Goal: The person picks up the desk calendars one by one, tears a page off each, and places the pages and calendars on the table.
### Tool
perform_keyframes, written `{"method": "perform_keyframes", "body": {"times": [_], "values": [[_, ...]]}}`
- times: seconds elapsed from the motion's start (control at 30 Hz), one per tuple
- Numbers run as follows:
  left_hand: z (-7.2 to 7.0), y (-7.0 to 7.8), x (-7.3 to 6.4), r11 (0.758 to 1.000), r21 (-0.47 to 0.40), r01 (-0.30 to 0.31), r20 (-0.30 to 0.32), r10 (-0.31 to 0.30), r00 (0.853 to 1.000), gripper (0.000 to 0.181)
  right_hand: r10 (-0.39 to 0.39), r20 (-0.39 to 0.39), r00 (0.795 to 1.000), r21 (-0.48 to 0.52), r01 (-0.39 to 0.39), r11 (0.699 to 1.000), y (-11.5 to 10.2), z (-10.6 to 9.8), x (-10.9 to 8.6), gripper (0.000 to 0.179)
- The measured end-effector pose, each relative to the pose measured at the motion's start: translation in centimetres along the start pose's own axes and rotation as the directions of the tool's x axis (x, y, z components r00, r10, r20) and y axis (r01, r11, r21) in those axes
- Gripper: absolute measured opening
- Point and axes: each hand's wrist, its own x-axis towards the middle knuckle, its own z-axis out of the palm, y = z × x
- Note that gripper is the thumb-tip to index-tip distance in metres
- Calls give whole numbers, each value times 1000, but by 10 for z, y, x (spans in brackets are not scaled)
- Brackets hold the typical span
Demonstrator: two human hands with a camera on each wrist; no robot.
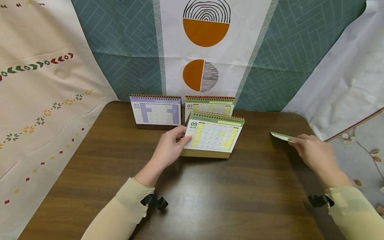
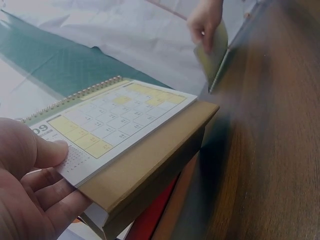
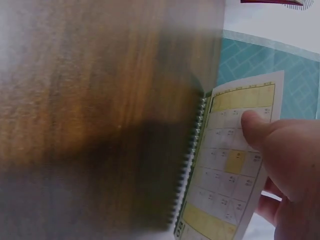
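Observation:
My left hand (image 1: 168, 149) grips the left side of a green desk calendar (image 1: 213, 134) that reads 09, with the thumb on its front page. In the left wrist view the calendar's brown cardboard stand (image 2: 150, 155) shows beneath the pages. My right hand (image 1: 319, 157) pinches a second green-and-white spiral-bound calendar (image 3: 227, 160), seen nearly edge-on in the head view. The right thumb presses on its page, and its wire binding faces the table. Behind the 09 calendar stands another green calendar (image 1: 189, 106) reading 07, partly hidden.
A purple desk calendar (image 1: 156, 113) reading 03 stands upright at the back of the brown wooden table (image 1: 228, 196), left of the 07 one. Patterned cloths (image 1: 126, 60) hang behind and at both sides of the table.

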Motion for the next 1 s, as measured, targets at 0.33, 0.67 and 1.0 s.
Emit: {"method": "perform_keyframes", "body": {"times": [0.33, 0.67, 1.0], "values": [[0, 0, 1, 1000, 0, 3, 0, -3, 1000, 15, -4, 135, 991, 33, 0, 999, 4, 5, -10, 27], [0, -1, 1, 1000, -1, 18, 13, -18, 1000, 15, -25, 260, 965, 79, 5, 997, 7, 13, -20, 29], [4, -5, 3, 1000, 1, 13, 25, -13, 1000, 16, 35, 359, 933, 69, -63, 996, 2, 9, -22, 48]]}}
